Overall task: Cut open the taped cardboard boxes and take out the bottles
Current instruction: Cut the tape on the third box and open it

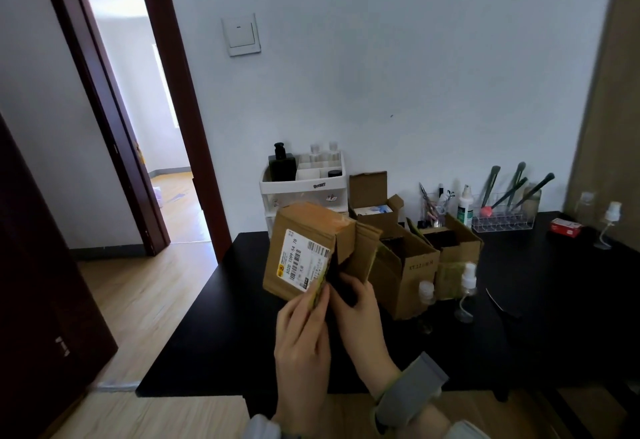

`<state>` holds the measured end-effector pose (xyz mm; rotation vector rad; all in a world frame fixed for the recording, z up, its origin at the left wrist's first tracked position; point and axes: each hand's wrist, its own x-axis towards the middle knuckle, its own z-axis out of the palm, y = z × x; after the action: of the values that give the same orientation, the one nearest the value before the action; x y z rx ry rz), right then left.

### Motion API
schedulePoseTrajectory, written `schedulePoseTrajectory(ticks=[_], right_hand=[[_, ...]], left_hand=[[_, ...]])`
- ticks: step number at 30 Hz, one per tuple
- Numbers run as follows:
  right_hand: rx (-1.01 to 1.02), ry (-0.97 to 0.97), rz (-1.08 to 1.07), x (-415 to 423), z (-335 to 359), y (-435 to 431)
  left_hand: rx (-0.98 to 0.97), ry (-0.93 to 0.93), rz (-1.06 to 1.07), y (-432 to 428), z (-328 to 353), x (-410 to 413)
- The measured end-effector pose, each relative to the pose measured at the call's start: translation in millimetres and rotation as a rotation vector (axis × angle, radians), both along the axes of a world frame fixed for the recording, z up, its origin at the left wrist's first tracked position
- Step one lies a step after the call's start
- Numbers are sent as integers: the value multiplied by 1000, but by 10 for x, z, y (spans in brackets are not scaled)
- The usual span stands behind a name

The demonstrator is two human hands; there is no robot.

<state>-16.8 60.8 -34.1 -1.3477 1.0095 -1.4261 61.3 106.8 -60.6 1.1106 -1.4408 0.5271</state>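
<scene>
- Pale walls fill the upper frame, a doorway opens at the upper left, and a black bench (214, 345) spans the lower middle and right.
- I hold a cardboard box (304, 248) in the air at the centre of the frame, above the bench's left part. Its long axis runs upright with a slight lean to the left, and the face with the white shipping label (304, 260) points toward me.
- The box's right end is open, with flaps spread toward the right of the frame.
- My left hand (303, 338) is closed on the box's lower edge, fingers pinching a flap.
- My right hand (356, 303) reaches into the dark opening; its fingertips are hidden, so I cannot tell whether they grip anything.
- Two open boxes (405, 265) stand on the bench just right of centre.
- A clear spray bottle (467, 288) stands upright in front of them, and a smaller bottle (426, 291) stands beside it.
- Scissors (502, 303) lie on the bench further right.
</scene>
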Motion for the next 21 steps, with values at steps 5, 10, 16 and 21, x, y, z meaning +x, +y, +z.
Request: schedulePoseTrajectory(ticks=[5, 10, 16, 21], right_hand=[[23, 27, -93, 14, -74, -38], [25, -11, -111, -11, -103, -33], [-49, 40, -99, -148, -203, 83], [-57, -99, -12, -290, -264, 72]], left_hand=[[16, -85, -22, 30, 23, -33], [85, 67, -43, 34, 29, -53], [333, 708, -77, -109, 116, 192], [392, 981, -164, -272, 107, 432]])
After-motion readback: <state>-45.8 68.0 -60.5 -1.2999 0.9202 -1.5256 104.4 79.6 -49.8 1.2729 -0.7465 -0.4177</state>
